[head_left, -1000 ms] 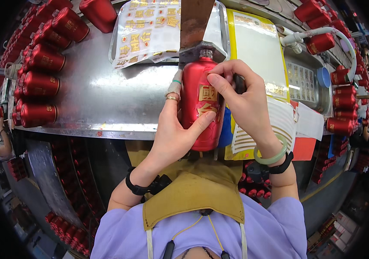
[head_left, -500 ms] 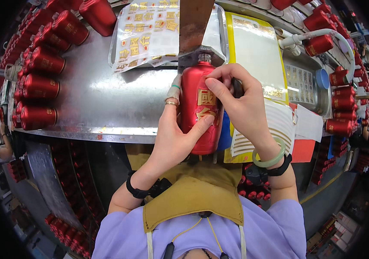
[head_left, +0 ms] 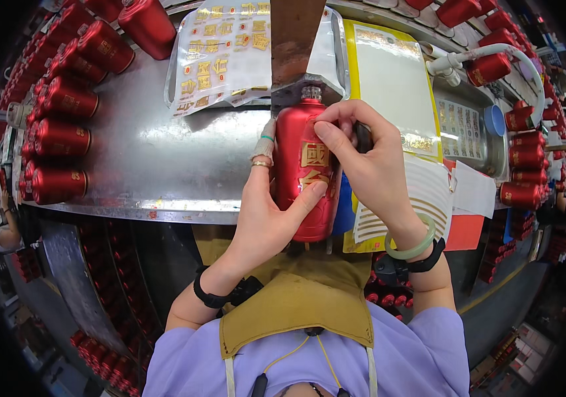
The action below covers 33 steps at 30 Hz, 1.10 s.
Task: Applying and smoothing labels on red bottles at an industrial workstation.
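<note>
A red bottle (head_left: 295, 205) with gold lettering on its front and a clear threaded neck lies in front of me, neck pointing away, against a brown upright post. My left hand (head_left: 275, 205) grips it from the left, thumb across the lower gold character, cloth wrapped round one finger. At the bottle's upper right, my right hand (head_left: 369, 149) is closed, thumb and forefinger pinched right by the surface above the lettering. A dark, rounded object (head_left: 363, 137) shows at its curled fingers; what the pinch itself holds is too small to make out.
Beyond the bottle lies a tray with a sheet of gold decals (head_left: 213, 56). To the right are a yellow-edged board (head_left: 392, 86), a striped sheet (head_left: 405, 198), a basin with a blue cup (head_left: 493, 120) and a white pipe (head_left: 488, 51). Red bottles (head_left: 64, 135) stand along both sides.
The bottle has shifted slightly toward me and left, its base now a little lower. Both hands keep nearly the same places on it, the right still pinched at its upper right.
</note>
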{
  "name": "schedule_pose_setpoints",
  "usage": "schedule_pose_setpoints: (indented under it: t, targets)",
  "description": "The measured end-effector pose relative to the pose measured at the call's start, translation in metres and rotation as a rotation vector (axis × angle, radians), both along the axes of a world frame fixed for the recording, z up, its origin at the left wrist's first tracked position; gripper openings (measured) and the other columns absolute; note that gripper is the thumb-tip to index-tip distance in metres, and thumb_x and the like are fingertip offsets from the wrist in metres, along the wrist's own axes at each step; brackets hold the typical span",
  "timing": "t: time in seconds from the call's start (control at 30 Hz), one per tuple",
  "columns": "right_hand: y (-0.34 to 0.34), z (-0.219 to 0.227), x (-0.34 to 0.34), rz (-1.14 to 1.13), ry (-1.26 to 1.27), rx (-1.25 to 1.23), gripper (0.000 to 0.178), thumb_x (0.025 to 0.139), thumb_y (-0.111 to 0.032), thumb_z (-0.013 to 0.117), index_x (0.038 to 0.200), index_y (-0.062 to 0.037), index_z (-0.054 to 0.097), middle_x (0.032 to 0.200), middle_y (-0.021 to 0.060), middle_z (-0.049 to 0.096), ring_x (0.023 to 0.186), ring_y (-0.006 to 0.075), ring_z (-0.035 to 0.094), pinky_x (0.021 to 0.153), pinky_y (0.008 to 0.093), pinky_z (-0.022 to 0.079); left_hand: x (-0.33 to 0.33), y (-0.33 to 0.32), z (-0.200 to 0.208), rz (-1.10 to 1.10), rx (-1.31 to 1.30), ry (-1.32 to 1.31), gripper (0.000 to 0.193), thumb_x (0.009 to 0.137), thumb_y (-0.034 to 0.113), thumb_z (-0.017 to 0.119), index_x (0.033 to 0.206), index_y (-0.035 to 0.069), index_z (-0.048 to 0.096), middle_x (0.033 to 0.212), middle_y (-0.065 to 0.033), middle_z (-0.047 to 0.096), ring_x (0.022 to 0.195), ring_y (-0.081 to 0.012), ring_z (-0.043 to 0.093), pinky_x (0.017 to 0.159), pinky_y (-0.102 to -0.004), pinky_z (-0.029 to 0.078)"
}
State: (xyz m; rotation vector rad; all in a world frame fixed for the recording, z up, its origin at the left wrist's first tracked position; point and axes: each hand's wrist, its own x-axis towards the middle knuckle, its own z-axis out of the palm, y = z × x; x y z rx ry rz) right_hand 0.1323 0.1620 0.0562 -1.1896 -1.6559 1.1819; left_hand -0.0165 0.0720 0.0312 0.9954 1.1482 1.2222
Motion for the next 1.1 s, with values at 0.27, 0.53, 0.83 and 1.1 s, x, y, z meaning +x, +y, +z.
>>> schedule_pose_setpoints:
  t: [0.27, 0.53, 0.83, 1.1]
  targets:
    - [0.000, -0.001, 0.004, -0.110, 0.140, -0.068, 0.019, 0.098, -0.009, 0.069, 0.115, -0.0027, 0.066, 0.073, -0.0064, 0.047, 0.066, 0.0020, 0.042, 0.059, 0.0206, 0.035, -0.003, 0.009, 0.003, 0.046, 0.026, -0.063, 0.084, 0.097, 0.008, 0.070, 0.161, -0.003, 0.017, 0.155, -0.0182, 0.039, 0.140, -0.0234, 0.046, 0.116, -0.0389, 0.039]
    - [-0.021, -0.015, 0.003, -0.110, 0.214, -0.276, 0.051, 0.094, -0.018, 0.078, 0.136, -0.0037, 0.054, 0.087, -0.0061, 0.041, 0.075, 0.0026, 0.040, 0.067, 0.0185, 0.037, -0.007, 0.032, -0.006, 0.085, -0.017, -0.210, 0.062, 0.106, 0.016, 0.059, 0.157, -0.004, 0.030, 0.148, -0.0164, 0.050, 0.133, -0.0185, 0.050, 0.113, -0.0346, 0.041]
    - [-0.005, -0.010, 0.003, -0.080, 0.177, -0.278, 0.043, 0.094, -0.020, 0.078, 0.128, -0.0009, 0.060, 0.083, -0.0074, 0.042, 0.073, 0.0022, 0.040, 0.065, 0.0185, 0.036, -0.010, 0.038, -0.004, 0.110, -0.009, -0.180, 0.057, 0.105, 0.019, 0.062, 0.151, -0.005, 0.038, 0.142, -0.0158, 0.053, 0.129, -0.0181, 0.053, 0.111, -0.0346, 0.044]
    - [0.005, -0.010, -0.003, -0.124, 0.326, -0.362, 0.023, 0.098, -0.019, 0.073, 0.109, 0.0005, 0.067, 0.076, -0.0085, 0.046, 0.073, 0.0018, 0.043, 0.066, 0.0185, 0.037, -0.007, 0.050, -0.003, 0.156, -0.004, -0.167, 0.044, 0.104, 0.021, 0.065, 0.139, -0.001, 0.049, 0.132, -0.0127, 0.059, 0.121, -0.0171, 0.058, 0.102, -0.0327, 0.050]
